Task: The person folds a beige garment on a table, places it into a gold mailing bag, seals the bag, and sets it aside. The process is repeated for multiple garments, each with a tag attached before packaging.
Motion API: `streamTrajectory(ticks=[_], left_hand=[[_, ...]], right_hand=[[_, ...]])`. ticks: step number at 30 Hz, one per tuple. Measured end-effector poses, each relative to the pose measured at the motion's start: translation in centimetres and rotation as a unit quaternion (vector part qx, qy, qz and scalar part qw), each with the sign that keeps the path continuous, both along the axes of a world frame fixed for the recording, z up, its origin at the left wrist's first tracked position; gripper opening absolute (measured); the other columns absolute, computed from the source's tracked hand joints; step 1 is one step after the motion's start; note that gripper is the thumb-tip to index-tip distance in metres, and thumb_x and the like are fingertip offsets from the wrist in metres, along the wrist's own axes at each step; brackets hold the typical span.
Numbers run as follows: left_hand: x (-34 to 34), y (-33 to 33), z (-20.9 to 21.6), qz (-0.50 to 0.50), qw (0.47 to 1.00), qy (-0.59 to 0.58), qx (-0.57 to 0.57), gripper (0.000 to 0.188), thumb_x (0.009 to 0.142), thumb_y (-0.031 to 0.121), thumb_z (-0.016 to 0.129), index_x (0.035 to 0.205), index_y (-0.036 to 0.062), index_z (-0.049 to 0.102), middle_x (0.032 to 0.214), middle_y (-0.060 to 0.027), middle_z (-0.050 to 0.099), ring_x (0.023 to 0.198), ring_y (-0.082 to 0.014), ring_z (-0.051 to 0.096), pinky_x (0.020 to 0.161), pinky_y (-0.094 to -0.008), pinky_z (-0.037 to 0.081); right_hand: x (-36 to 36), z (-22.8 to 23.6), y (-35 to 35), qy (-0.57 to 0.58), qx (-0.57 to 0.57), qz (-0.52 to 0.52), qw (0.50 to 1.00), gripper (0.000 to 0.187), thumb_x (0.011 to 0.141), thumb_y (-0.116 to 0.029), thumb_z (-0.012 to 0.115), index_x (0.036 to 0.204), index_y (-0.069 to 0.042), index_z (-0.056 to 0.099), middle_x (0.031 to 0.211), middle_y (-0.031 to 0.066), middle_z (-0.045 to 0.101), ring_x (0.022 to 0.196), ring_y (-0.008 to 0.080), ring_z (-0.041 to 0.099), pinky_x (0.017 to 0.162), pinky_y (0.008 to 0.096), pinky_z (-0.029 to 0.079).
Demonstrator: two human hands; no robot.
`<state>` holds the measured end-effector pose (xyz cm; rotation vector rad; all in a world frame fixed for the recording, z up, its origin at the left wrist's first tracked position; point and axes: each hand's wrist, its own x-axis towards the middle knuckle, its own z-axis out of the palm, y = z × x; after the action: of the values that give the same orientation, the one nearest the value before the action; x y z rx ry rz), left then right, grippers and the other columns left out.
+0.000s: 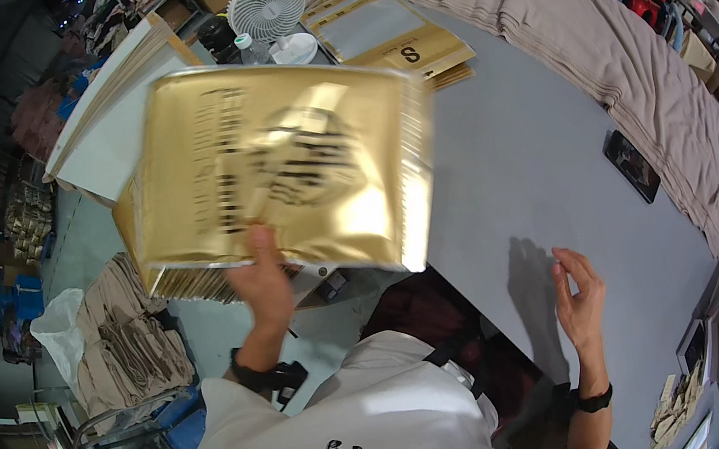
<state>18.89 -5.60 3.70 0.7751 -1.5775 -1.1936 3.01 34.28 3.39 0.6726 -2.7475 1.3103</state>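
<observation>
My left hand (pixel 263 281) is closed on the near edge of a shiny gold packaging bag (pixel 182 158), with the thumb on top and the other fingers hidden beneath. Black print covers the bag, and its right side is slightly blurred. Below its lower left edge show the layered edges of more gold bags (pixel 192 285); how they are supported is hidden. My right hand (pixel 582 298) hovers over the grey table (pixel 501 175), fingers loosely bent and apart, with nothing in it. Its shadow falls on the tabletop to its left.
Gold-and-clear bags (pixel 386 30) lie at the table's far end, near a white fan (pixel 266 6) and a bottle (pixel 250 50). Long layers of beige fabric (pixel 534 22) line the right side, beside a black phone (pixel 632 166). Folded beige cloth (pixel 125 334) is stacked at left.
</observation>
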Motion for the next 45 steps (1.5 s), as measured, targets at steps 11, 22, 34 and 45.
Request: streamTrajectory(ticks=[11,22,34,45], left_hand=[[6.9,-15.0,5.2,-0.012,0.96,0.042,0.278,0.034,0.104,0.034,0.069,0.108,0.0004,0.068,0.083,-0.0087,0.074,0.061,-0.0085,0.066,0.054,-0.0198,0.056],[6.6,-11.3,4.9,-0.063,0.951,-0.178,0.246,0.065,0.105,0.062,0.053,0.083,0.0041,0.073,0.056,-0.0039,0.063,0.038,-0.0069,0.05,0.035,-0.0189,0.034],[-15.7,13.2,11.0,-0.624,0.642,-0.018,-0.445,0.026,0.084,0.01,0.075,0.109,0.0171,0.077,0.068,0.0001,0.065,0.055,-0.0149,0.061,0.052,-0.0276,0.046],[-22.4,27.6,20.5,-0.709,0.542,-0.033,-0.45,0.029,0.069,0.042,0.075,0.068,0.0154,0.062,0.068,-0.0002,0.054,0.064,-0.0206,0.054,0.05,-0.0315,0.04]], right_hand=[[2.4,-2.4,2.5,-0.118,0.005,-0.037,0.992,0.022,0.103,-0.011,0.065,0.12,-0.001,0.075,0.119,0.0177,0.074,0.102,0.0275,0.073,0.084,0.0347,0.057],[0.5,-1.6,4.8,-0.035,0.028,-0.043,0.998,0.019,0.1,-0.006,0.065,0.115,0.001,0.075,0.113,0.0178,0.075,0.09,0.0232,0.072,0.08,0.0331,0.056],[-11.5,-2.6,12.4,0.038,0.002,-0.191,0.981,0.019,0.101,-0.012,0.067,0.114,-0.003,0.077,0.098,0.0155,0.074,0.073,0.0216,0.068,0.072,0.0322,0.054],[-23.0,-4.3,19.2,0.17,0.112,-0.296,0.933,0.024,0.096,-0.028,0.07,0.108,-0.009,0.08,0.094,0.0179,0.076,0.081,0.0341,0.074,0.075,0.0421,0.057]])
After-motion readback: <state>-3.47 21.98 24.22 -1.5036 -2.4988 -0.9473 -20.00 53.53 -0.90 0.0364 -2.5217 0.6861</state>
